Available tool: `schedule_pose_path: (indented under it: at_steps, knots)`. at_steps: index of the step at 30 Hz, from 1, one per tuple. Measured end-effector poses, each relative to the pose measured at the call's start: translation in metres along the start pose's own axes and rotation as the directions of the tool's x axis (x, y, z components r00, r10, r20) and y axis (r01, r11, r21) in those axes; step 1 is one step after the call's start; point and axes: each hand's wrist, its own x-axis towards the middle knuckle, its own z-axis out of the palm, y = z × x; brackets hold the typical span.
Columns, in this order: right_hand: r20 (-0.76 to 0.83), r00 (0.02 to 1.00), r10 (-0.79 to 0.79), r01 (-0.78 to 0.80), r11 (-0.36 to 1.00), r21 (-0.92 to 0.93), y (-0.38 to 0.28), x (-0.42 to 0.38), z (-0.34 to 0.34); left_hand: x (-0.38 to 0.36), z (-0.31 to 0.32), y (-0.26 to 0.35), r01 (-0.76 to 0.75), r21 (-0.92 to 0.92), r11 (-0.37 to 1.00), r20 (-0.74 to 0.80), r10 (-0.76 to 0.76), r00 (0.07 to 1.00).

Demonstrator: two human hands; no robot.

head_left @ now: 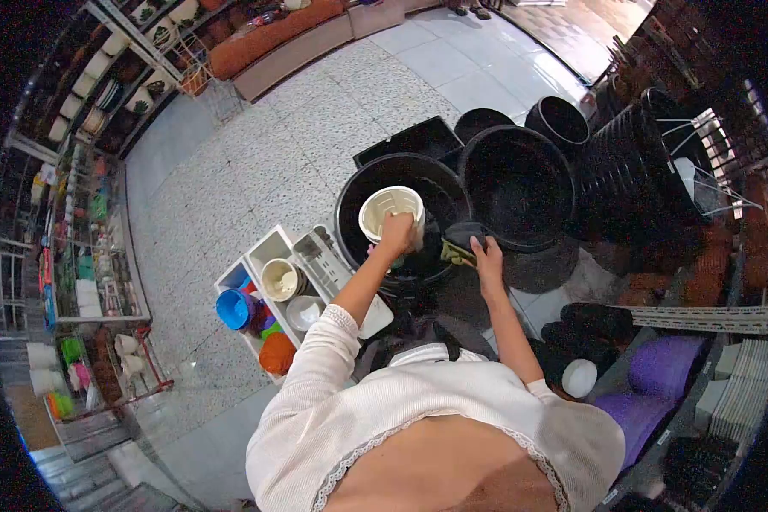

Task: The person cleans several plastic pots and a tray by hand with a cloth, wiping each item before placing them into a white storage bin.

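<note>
My left hand (pixel 396 230) grips the near rim of a cream plastic pot (pixel 375 211), with the fingers reaching inside. The pot is tilted over a large black tub (pixel 347 196). My right hand (pixel 488 263) is closed on a small dark object (pixel 466 232), perhaps a little black pot. Beneath it, close to my fingers, hangs a yellow-green piece that looks like cloth (pixel 456 253). Much of the tub's dark inside is hard to make out.
To the left stands a white divided tray (pixel 256 256) with a blue pot (pixel 235 309), another cream pot (pixel 280 279) and an orange pot (pixel 276 353). More black tubs (pixel 520 183) crowd the right. Purple pots (pixel 664 367) lie lower right. Shelves (pixel 85 316) line the left.
</note>
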Motion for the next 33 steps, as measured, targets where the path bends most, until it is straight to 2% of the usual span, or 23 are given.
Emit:
schedule_pose_path:
  at_steps: [1, 2, 3, 5, 7, 8, 9, 10, 11, 12, 13, 15, 16, 19, 20, 23, 24, 27, 28, 29, 30, 31, 33]
  knots:
    - [-0.003, 0.999, -0.043, 0.043, 0.998, -0.044, 0.0, 0.001, 0.011, -0.006, -0.006, -0.003, 0.014, -0.025, 1.0, -0.046, -0.015, 0.999]
    - [-0.043, 0.961, -0.275, 0.258, 0.938, -0.234, 0.007, 0.006, 0.029, -0.01, -0.011, -0.004, 0.024, -0.052, 0.998, -0.091, -0.029, 0.995]
    - [0.027, 0.977, -0.211, 0.213, 0.958, -0.193, 0.013, 0.005, 0.037, -0.013, -0.014, -0.003, 0.03, -0.08, 0.996, -0.136, -0.041, 0.99]
    - [-0.023, 0.985, -0.17, 0.147, 0.909, -0.391, 0.024, 0.006, 0.066, -0.019, -0.027, 0.007, 0.073, -0.145, 0.987, -0.133, -0.093, 0.987]
    - [-0.038, 0.998, -0.059, 0.042, 0.935, -0.352, 0.06, 0.028, 0.088, -0.03, -0.04, 0.022, 0.082, -0.179, 0.98, -0.162, -0.112, 0.981]
    - [-0.026, 0.999, -0.032, 0.023, 0.955, -0.295, 0.058, 0.028, 0.096, -0.036, -0.044, 0.029, 0.066, -0.179, 0.982, -0.195, -0.101, 0.976]
    - [-0.097, 0.995, -0.031, -0.003, 0.943, -0.332, 0.057, 0.026, 0.103, -0.041, -0.048, 0.035, 0.049, -0.179, 0.983, -0.225, -0.089, 0.97]
    - [-0.17, 0.985, -0.031, -0.033, 0.93, -0.365, 0.058, 0.025, 0.109, -0.044, -0.046, 0.036, 0.123, -0.226, 0.966, -0.246, -0.179, 0.953]
    - [-0.243, 0.969, -0.033, -0.067, 0.917, -0.393, 0.066, 0.029, 0.113, -0.048, -0.046, 0.035, 0.138, -0.26, 0.956, -0.239, -0.202, 0.95]
    - [-0.147, 0.985, 0.092, -0.131, 0.948, -0.289, 0.08, 0.041, 0.109, -0.054, -0.048, 0.033, 0.155, -0.294, 0.943, -0.23, -0.227, 0.946]
    - [-0.068, 0.986, 0.15, -0.163, 0.949, -0.27, 0.071, 0.036, 0.105, -0.06, -0.048, 0.031, 0.174, -0.328, 0.928, -0.219, -0.254, 0.942]
    - [0.098, 0.96, 0.263, -0.234, 0.943, -0.239, 0.043, 0.018, 0.098, -0.072, -0.049, 0.031, 0.128, -0.315, 0.941, -0.239, -0.209, 0.948]
    - [0.043, 0.982, 0.186, -0.171, 0.957, -0.233, 0.093, 0.049, 0.098, -0.079, -0.044, 0.027, 0.127, -0.332, 0.935, -0.231, -0.211, 0.95]
    - [0.026, 0.984, 0.174, -0.152, 0.915, -0.375, 0.062, 0.025, 0.101, -0.095, -0.038, 0.031, 0.159, -0.354, 0.921, -0.237, -0.254, 0.938]
    - [-0.005, 0.987, 0.162, -0.152, 0.914, -0.377, 0.074, 0.031, 0.104, -0.099, -0.035, 0.034, 0.176, -0.36, 0.916, -0.244, -0.275, 0.93]
    - [-0.022, 0.995, 0.098, -0.101, 0.97, -0.22, 0.105, 0.047, 0.107, -0.106, -0.026, 0.039, 0.246, -0.516, 0.821, -0.236, -0.412, 0.88]
    - [-0.135, 0.989, 0.059, -0.087, 0.973, -0.215, 0.117, 0.052, 0.11, -0.11, -0.026, 0.04, 0.218, -0.539, 0.814, -0.252, -0.403, 0.88]
    - [-0.178, 0.981, -0.076, -0.034, 0.839, -0.544, 0.078, 0.023, 0.102, -0.113, -0.019, 0.039, 0.128, -0.57, 0.812, -0.361, -0.387, 0.848]
    - [-0.332, 0.889, -0.316, 0.024, 0.756, -0.654, 0.085, 0.016, 0.094, -0.11, -0.037, 0.046, 0.128, -0.587, 0.799, -0.37, -0.406, 0.836]
    - [-0.36, 0.914, -0.19, -0.007, 0.877, -0.481, 0.116, 0.03, 0.071, -0.106, -0.077, 0.06, 0.132, -0.601, 0.789, -0.378, -0.426, 0.822]
    - [-0.275, 0.955, 0.11, -0.173, 0.96, -0.219, 0.108, 0.02, 0.052, -0.1, -0.113, 0.068, 0.131, -0.61, 0.781, -0.393, -0.441, 0.807]
    - [-0.332, 0.917, 0.22, -0.321, 0.901, -0.291, 0.098, 0.015, 0.042, -0.091, -0.135, 0.069, 0.105, -0.609, 0.786, -0.394, -0.415, 0.82]
    - [-0.212, 0.962, 0.17, -0.22, 0.946, -0.24, 0.096, 0.01, 0.043, -0.075, -0.167, 0.072, 0.122, -0.497, 0.859, -0.431, -0.366, 0.825]
